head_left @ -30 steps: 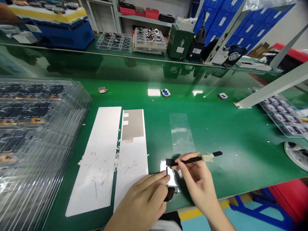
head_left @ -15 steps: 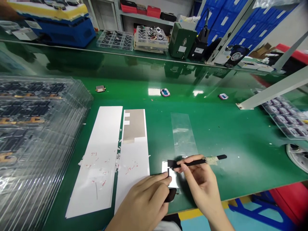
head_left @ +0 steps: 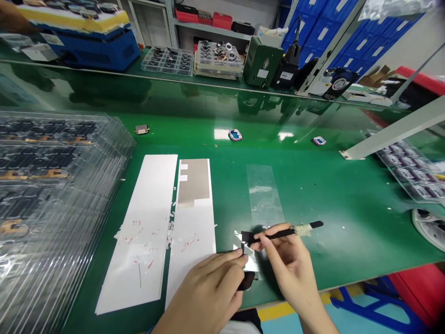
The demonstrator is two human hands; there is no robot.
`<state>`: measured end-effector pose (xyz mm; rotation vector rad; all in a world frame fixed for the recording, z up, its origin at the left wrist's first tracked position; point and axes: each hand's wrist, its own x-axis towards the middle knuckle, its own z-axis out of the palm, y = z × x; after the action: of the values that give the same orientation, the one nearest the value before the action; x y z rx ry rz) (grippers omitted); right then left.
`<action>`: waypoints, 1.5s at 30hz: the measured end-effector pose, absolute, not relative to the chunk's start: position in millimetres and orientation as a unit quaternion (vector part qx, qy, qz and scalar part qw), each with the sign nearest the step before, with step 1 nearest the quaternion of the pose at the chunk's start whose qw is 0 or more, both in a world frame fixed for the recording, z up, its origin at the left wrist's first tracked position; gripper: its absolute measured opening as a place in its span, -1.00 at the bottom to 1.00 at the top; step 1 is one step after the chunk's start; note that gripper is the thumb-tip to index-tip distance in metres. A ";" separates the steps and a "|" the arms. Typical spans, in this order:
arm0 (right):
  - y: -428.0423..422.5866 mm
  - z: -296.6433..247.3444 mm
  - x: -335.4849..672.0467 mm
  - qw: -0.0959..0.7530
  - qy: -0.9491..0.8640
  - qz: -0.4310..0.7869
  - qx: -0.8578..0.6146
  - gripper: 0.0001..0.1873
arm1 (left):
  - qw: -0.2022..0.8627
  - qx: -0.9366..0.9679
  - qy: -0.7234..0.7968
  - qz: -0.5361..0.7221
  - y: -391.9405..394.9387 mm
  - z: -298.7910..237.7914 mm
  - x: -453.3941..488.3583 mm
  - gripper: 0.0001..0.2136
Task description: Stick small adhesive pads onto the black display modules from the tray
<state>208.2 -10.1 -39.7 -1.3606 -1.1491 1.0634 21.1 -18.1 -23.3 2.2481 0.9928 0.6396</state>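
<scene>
My left hand (head_left: 213,287) is closed at the near table edge, fingers pressed together around a small dark, rounded, glossy part (head_left: 246,281). Its fingertips touch a thin black strip (head_left: 243,249) over a shiny silver-white sheet (head_left: 251,263). Held like a pen, a slim black tool (head_left: 282,233) with pale tape wound near its rear end is in my right hand (head_left: 290,260). The tool's broad, flat black tip meets the sheet's upper part beside my left fingertips. A clear plastic film (head_left: 266,192) lies just beyond. My fingers partly hide the dark part and the sheet.
Two long white sheets (head_left: 139,232) (head_left: 194,222) lie left of my hands, beside stacked clear trays (head_left: 97,195). Small modules (head_left: 235,135) (head_left: 319,140) (head_left: 142,129) lie farther back. A white post (head_left: 385,134) and another tray (head_left: 410,169) stand right. A shelf (head_left: 194,88) spans the back.
The silver-white sheet shows a different reflection and looks less flat along its upper edge. The black tool has shifted slightly left at its rear end. My left hand has hardly moved.
</scene>
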 end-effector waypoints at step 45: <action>-9.5 -9.8 136.4 0.684 -0.524 0.368 -0.350 -0.76 | 0.384 0.672 0.494 0.396 -13.2 -17.7 13.5 -0.51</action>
<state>136.4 -9.5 -9.8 -0.7836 -1.1750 0.8258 13.5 -13.2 -17.7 1.7139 1.2583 1.0094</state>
